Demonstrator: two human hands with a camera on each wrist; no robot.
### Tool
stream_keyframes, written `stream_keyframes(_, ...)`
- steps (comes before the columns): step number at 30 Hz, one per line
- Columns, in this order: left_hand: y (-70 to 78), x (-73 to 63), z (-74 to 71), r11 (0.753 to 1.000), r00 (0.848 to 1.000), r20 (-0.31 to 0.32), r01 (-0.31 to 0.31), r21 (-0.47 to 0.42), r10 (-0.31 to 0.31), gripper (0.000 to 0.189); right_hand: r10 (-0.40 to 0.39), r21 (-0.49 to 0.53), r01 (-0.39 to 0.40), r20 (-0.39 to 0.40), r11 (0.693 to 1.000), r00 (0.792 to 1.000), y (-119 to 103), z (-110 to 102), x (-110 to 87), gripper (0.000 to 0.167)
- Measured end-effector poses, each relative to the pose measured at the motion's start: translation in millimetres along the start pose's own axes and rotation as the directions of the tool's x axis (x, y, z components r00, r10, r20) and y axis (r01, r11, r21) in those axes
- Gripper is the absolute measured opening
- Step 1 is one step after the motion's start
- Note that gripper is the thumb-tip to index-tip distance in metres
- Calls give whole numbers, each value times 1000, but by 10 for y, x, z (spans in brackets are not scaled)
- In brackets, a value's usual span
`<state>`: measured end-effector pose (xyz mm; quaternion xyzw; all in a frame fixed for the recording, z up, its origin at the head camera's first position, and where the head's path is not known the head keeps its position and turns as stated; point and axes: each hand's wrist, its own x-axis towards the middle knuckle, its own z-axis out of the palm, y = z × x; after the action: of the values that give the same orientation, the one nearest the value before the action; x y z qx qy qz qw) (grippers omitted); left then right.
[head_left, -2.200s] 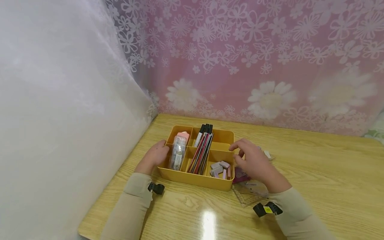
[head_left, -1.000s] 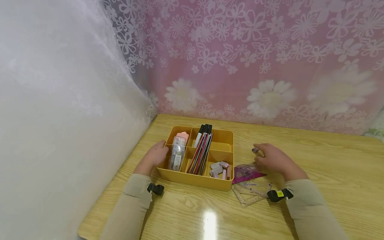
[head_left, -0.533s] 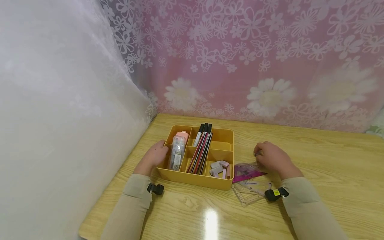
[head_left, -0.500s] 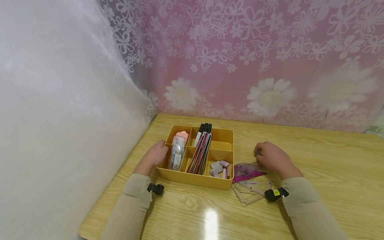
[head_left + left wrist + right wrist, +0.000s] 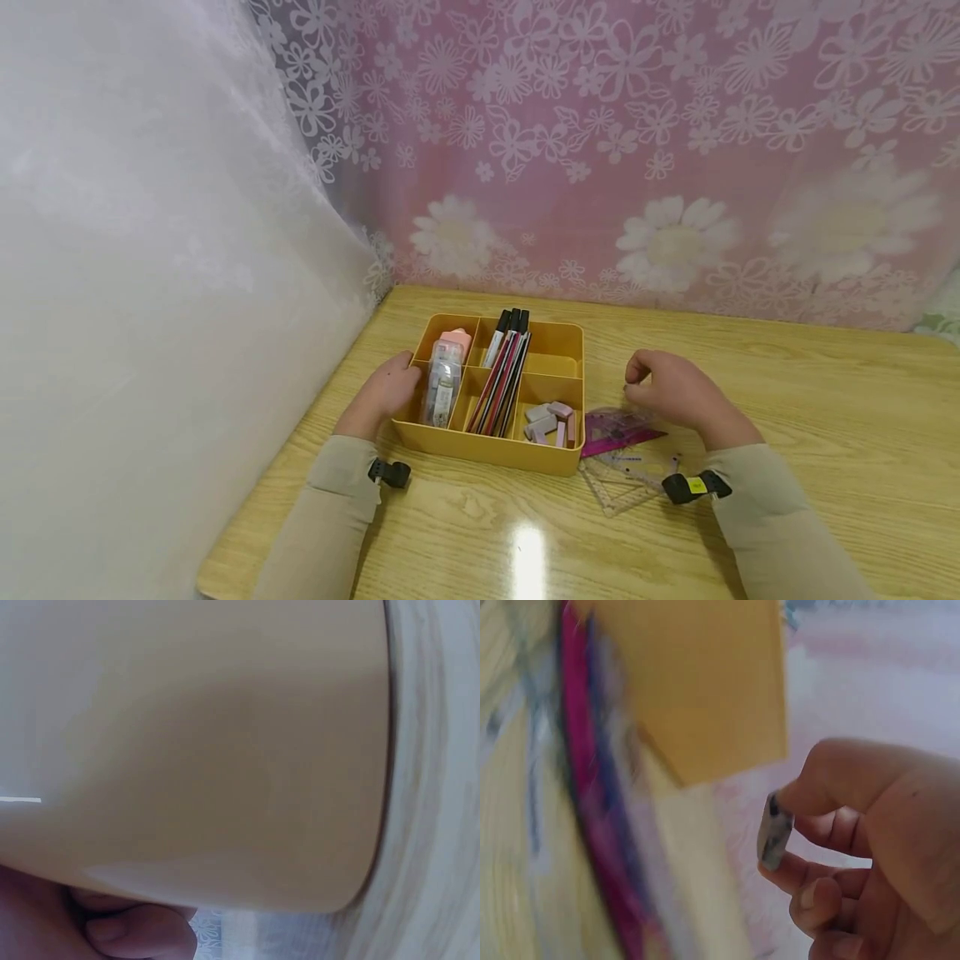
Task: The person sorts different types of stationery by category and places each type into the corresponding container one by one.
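Note:
A yellow divided organizer box (image 5: 487, 452) stands on the table. My left hand (image 5: 388, 385) grips its left rim; in the left wrist view curled fingers (image 5: 142, 930) lie at the edge of the box wall (image 5: 225, 787). My right hand (image 5: 678, 396) is to the right of the box, over the rulers. Between thumb and fingertips it pinches a small grey pencil sharpener (image 5: 775, 832), seen in the right wrist view and hidden in the head view. Inside the box are pencils (image 5: 501, 387), black-capped markers (image 5: 514, 319), several eraser blocks (image 5: 551, 417) and a clear case (image 5: 442, 387).
Beside the box's front right corner lie a magenta-edged ruler (image 5: 618, 437) and clear set squares (image 5: 618, 492), overlapping. A pink item (image 5: 457, 337) sits in the back left compartment. White curtain (image 5: 187, 292) hangs at the left, floral cloth (image 5: 525, 167) behind the table.
From beside the box's right rim, my right hand has moved right. The sharpener shows in its fingers one second ago; since half a second ago the hand has turned slightly left. The left hand stays put.

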<state>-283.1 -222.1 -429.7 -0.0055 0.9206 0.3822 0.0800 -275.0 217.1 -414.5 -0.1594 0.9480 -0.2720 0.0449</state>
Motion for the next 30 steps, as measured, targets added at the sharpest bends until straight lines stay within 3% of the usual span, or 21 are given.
stream_keyframes(7, 18, 11, 10, 1000, 1000, -1, 4, -8, -4, 49, -125, 75, 124, 9, 989, 992, -422, -69, -112, 10)
stream_keyframes(15, 23, 7, 0, 1000, 1000, -1, 2, 9, -2, 50, -267, 52, 268, -16, 962, 963, -771, -71, -207, 12)
stream_keyframes(22, 34, -1, -10, 1000, 1000, -1, 13, 5, -13, 50, -362, 18, 362, -19, 932, 932, -866, 49, -207, 14)
stream_keyframes(30, 36, -15, -4, 1000, 1000, 1, 4, -2, -4, 50, -346, -23, 346, -12, 938, 938, -877, 81, -231, 19)
